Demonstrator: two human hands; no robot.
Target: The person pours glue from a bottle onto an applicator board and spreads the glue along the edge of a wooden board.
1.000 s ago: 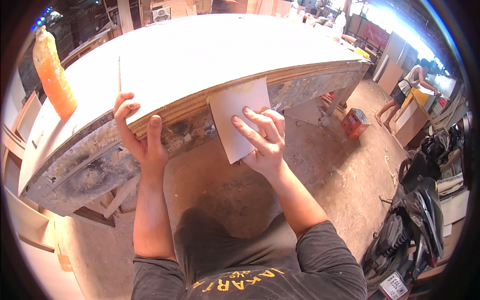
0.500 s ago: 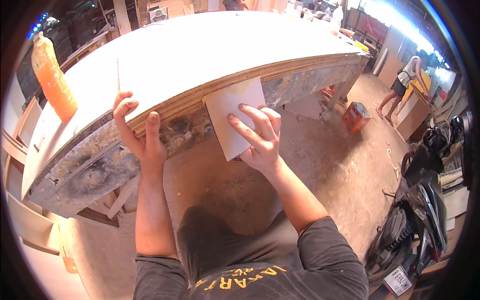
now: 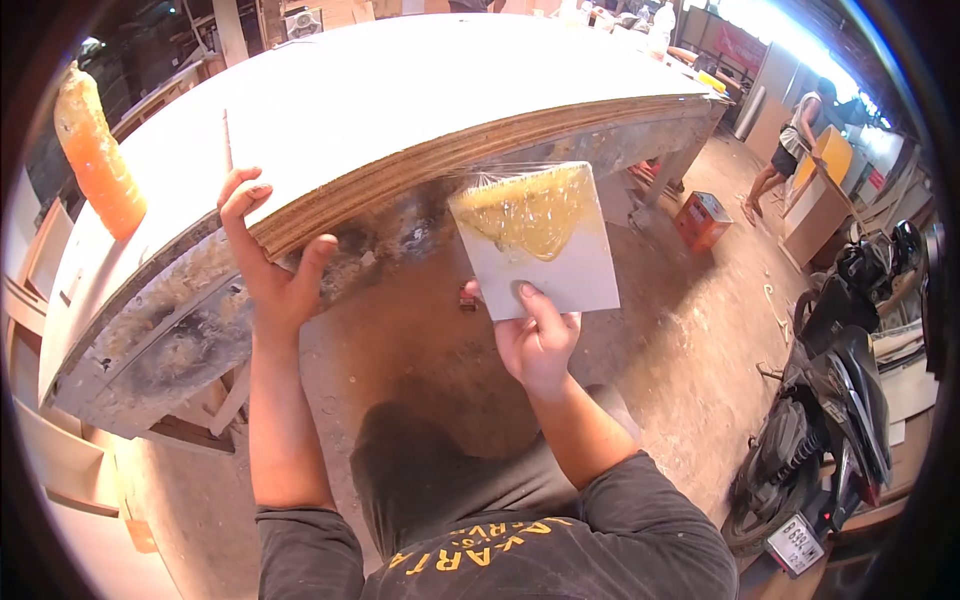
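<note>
My right hand [image 3: 543, 340] grips a square white spreader card [image 3: 580, 275] by its lower edge, thumb on the near face. Wet yellow glue [image 3: 535, 210] coats its upper part, and thin strings run from its top towards the board's layered edge [image 3: 400, 170]. My left hand [image 3: 275, 270] lies at that edge, fingers bent on top and thumb spread apart. Just beyond those fingertips is a thin stick [image 3: 227, 140]; whether they touch it I cannot tell. An orange and yellowish bottle-shaped container [image 3: 100, 160] stands on the large white board [image 3: 370, 90].
A stained workbench apron [image 3: 180, 320] runs beneath the board. On the floor are a red tin [image 3: 703, 222] and, at right, a parked motorcycle [image 3: 820, 430]. Another person [image 3: 790, 150] stands by panels at the far right. Bottles and clutter line the board's far end.
My right hand has turned the card over, so its glue-covered face now shows, and drawn it slightly right, away from the edge. My left hand stays at the edge.
</note>
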